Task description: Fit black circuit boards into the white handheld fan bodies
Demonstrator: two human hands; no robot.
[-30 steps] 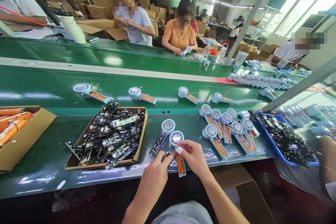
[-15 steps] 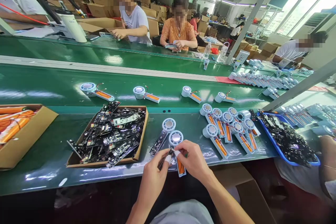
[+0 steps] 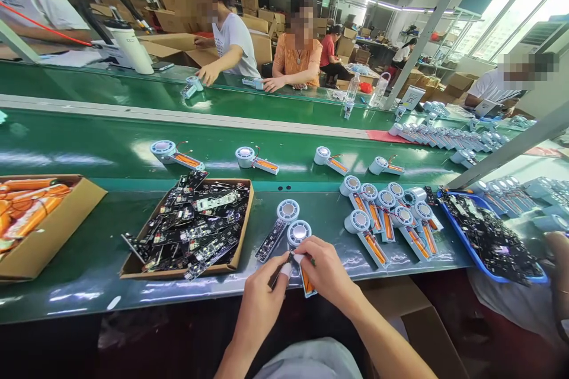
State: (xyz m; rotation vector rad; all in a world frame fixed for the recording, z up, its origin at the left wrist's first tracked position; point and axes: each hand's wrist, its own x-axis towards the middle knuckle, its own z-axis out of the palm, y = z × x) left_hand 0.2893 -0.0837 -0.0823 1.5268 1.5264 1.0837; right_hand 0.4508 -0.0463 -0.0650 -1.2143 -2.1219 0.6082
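Note:
My left hand (image 3: 265,285) is closed on a narrow black circuit board (image 3: 276,278), held tilted over the bench edge. My right hand (image 3: 329,271) pinches at the upper end of that board; what lies between its fingertips is too small and covered to make out. White covers sit on some of the fingertips. Beneath both hands lies a light-blue handheld fan (image 3: 299,231), an orange battery in its handle, partly hidden by my right hand. Just behind it is a second fan (image 3: 288,211), with a black circuit board (image 3: 270,241) lying along its handle.
A cardboard tray (image 3: 243,230) heaped with circuit boards stands left, beyond it a box (image 3: 66,228) of orange batteries. Several fans (image 3: 386,225) cluster right, beside a blue bin (image 3: 462,249) of boards. Fans (image 3: 163,150) lie on the green belt (image 3: 111,130). Co-workers sit opposite.
My hands stay together at the circuit board, with only slight finger movement. The fans on the belt have shifted right. Opposite, a co-worker's hand now reaches to a light-blue fan.

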